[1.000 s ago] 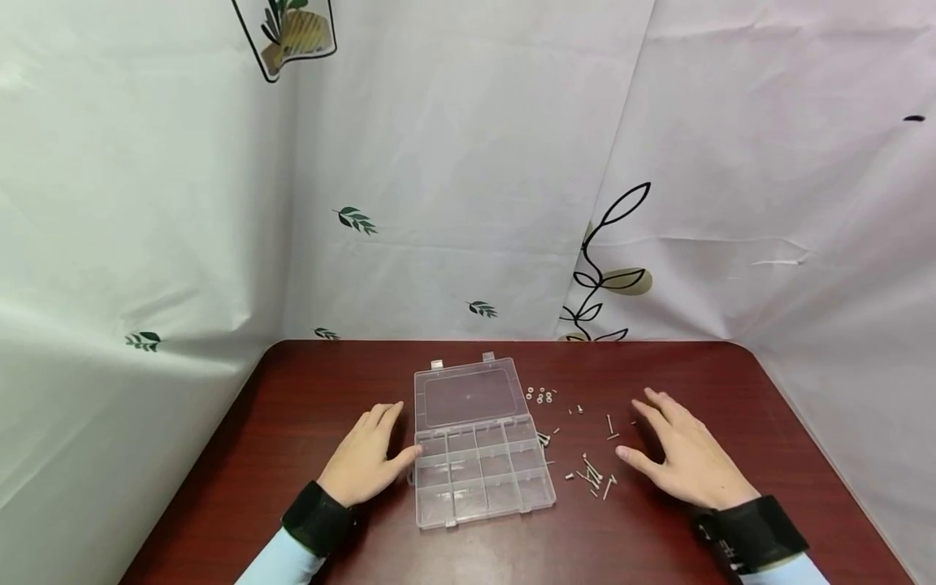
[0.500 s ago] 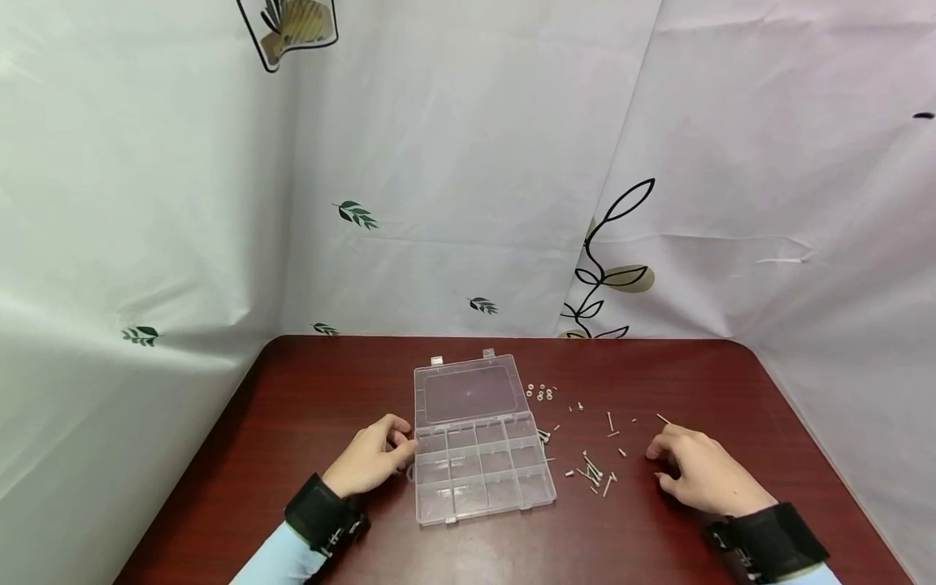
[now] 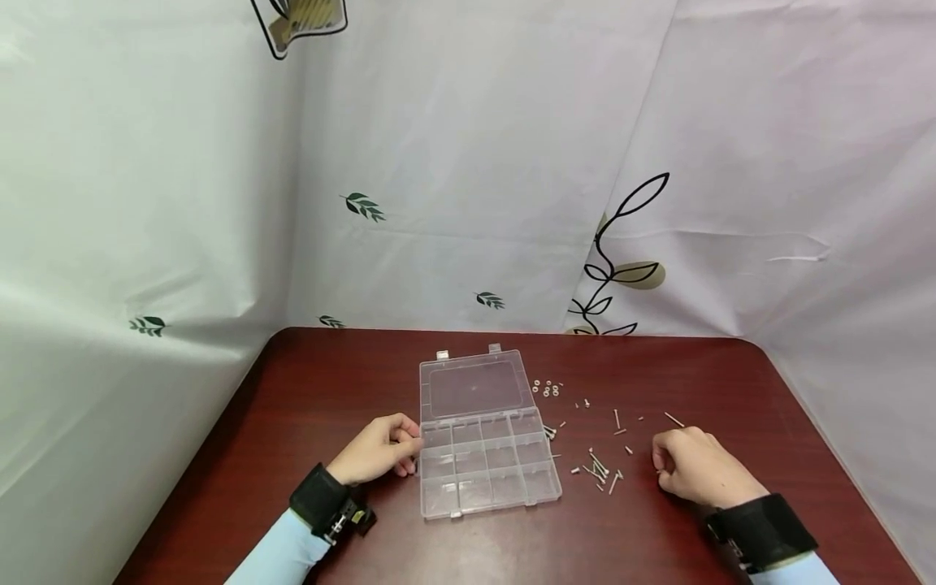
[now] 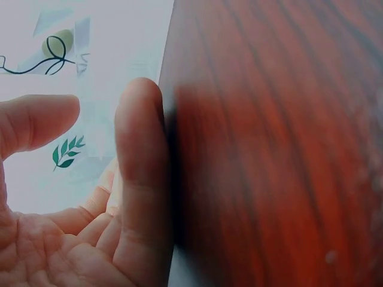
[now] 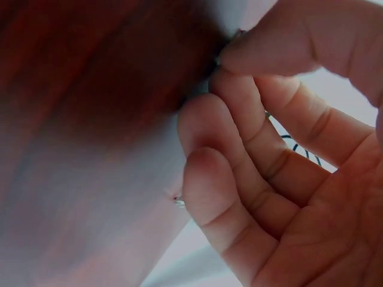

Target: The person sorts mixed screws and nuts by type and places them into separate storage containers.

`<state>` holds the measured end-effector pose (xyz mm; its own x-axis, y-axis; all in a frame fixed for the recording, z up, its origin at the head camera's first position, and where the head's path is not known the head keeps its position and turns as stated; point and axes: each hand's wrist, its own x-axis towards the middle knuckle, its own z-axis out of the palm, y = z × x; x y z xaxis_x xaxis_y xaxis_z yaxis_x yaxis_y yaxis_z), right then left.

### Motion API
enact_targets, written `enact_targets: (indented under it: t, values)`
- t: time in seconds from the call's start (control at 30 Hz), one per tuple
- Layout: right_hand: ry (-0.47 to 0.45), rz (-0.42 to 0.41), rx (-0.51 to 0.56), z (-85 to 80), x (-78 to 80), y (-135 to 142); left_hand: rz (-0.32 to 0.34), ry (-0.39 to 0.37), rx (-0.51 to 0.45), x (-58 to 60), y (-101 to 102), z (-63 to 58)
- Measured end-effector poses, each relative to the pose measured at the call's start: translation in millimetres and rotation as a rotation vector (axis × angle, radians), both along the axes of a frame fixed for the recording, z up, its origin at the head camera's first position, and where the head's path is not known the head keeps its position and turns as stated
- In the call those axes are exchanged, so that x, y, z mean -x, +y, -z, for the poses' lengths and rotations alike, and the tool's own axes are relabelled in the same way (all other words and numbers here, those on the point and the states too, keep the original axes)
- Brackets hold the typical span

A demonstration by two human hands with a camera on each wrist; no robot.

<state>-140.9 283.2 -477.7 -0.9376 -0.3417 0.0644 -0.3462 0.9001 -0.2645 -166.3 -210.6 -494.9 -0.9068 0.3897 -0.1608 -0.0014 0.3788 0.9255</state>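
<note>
A clear plastic compartment box [image 3: 488, 455] lies on the table with its lid [image 3: 478, 388] laid back. My left hand [image 3: 379, 447] is beside its left edge, fingers loosely bent and thumb tip at the rim. Its thumb [image 4: 42, 122] stands apart from the fingers in the left wrist view, with nothing between them. My right hand [image 3: 702, 467] is low over the table right of the scattered screws [image 3: 598, 465], fingers curled in. Its thumb tip [image 5: 239, 57] meets the fingertips in the right wrist view; I cannot tell whether something small is pinched there.
Several small white rings [image 3: 547, 390] lie right of the lid. Loose screws [image 3: 617, 419] are strewn between the box and my right hand, and one screw [image 3: 674, 419] is just beyond it. White patterned cloth [image 3: 468, 179] hangs behind the dark red table [image 3: 336, 366].
Both hands were spread open a second ago. My right hand drew back and its fingers curled in toward the thumb. The left fingers bent beside the box, which stayed in place.
</note>
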Motion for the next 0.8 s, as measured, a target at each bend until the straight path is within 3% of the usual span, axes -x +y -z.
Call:
enact_targets:
  t: [0.27, 0.4, 0.57, 0.8]
  values:
    - [-0.05, 0.011, -0.024, -2.0, 6.8, -14, -0.006, -0.036, -0.05, 1.8, -1, 0.2]
    - [0.056, -0.063, -0.01, 1.5, 12.4, -26, -0.009, -0.049, -0.054, 1.7, -1, -0.9]
    - [0.179, -0.17, 0.099, -1.3, 19.5, -53, -0.014, -0.054, -0.063, 1.4, -2, -0.6]
    - [0.271, -0.284, 0.275, -13.7, 35.7, -99, -0.028, -0.057, -0.069, 1.2, -1, 1.0]
